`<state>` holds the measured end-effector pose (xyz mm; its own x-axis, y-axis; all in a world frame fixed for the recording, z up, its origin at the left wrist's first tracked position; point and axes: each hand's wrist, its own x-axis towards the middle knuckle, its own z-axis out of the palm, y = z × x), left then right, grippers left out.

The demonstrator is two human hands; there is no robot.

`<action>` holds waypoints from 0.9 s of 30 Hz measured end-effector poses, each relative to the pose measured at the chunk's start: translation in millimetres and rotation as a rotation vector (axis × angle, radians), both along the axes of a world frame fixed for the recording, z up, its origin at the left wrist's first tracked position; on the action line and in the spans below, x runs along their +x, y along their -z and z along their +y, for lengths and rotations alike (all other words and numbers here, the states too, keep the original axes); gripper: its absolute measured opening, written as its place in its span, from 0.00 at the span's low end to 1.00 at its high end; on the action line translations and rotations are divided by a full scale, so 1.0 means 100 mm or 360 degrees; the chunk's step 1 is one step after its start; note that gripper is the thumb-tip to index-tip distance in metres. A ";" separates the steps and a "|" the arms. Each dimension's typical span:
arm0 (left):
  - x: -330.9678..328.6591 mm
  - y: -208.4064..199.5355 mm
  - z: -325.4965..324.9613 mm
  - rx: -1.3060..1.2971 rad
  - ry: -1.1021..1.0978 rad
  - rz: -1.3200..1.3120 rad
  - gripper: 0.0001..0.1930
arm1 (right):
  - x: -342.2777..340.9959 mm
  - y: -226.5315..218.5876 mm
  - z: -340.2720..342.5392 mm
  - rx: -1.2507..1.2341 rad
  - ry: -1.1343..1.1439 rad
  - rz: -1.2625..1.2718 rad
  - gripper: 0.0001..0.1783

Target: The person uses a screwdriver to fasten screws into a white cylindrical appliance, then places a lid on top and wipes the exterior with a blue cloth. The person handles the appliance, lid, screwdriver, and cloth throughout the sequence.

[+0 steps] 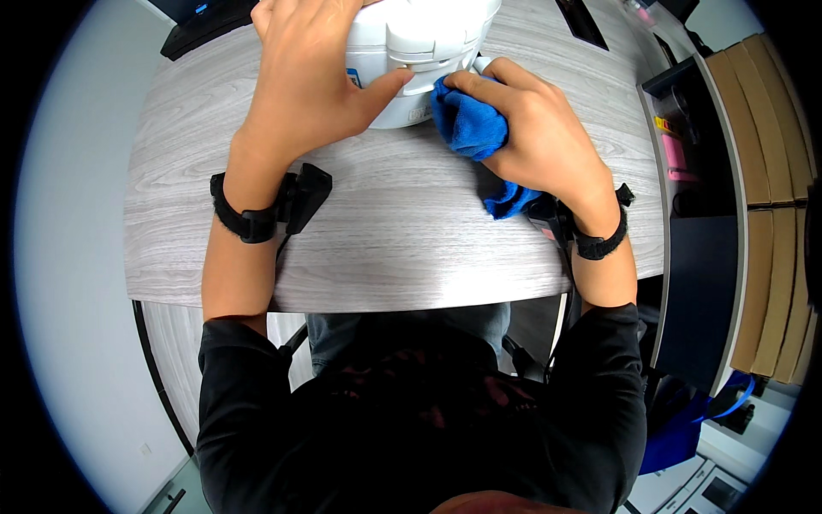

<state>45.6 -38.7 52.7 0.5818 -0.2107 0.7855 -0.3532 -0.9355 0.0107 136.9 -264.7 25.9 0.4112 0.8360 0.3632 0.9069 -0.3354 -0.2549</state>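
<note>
A white rounded appliance with a lid (415, 38), perhaps a small cooker, stands at the far middle of the desk, its top cut off by the frame's edge. My left hand (312, 86) holds its left side, thumb across the front near the catch and the other fingers partly out of view. In my right hand (548, 124) is a bunched blue cloth (469, 124), pinched between thumb and fingers against the appliance's lower right side. One end of the cloth hangs below the palm. Black straps with small devices circle both wrists.
The grey wood-grain desk (394, 231) has its near edge just before my body. A dark device (205, 30) sits at the far left, and a black slot (582, 21) at the far right. Right of the desk are a shelf unit (702, 283) and stacked cardboard boxes (762, 128).
</note>
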 end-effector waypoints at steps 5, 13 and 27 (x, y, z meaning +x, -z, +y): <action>-0.01 0.00 0.01 -0.0005 -0.0003 0.0046 0.34 | -0.01 0.08 0.04 0.0199 -0.0191 -0.0018 0.35; -0.06 -0.06 0.05 -0.0013 0.0058 0.0181 0.32 | -0.09 0.18 0.17 0.0249 -0.0250 0.0283 0.36; -0.06 -0.07 0.07 -0.0034 0.0019 0.0220 0.30 | -0.12 0.00 0.10 0.0458 -0.0282 0.0590 0.33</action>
<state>39.4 -32.1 59.8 0.6824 -0.2025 0.7023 -0.3581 -0.9303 0.0798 125.1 -254.4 25.4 0.4169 0.7921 0.4458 0.7746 -0.0530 -0.6302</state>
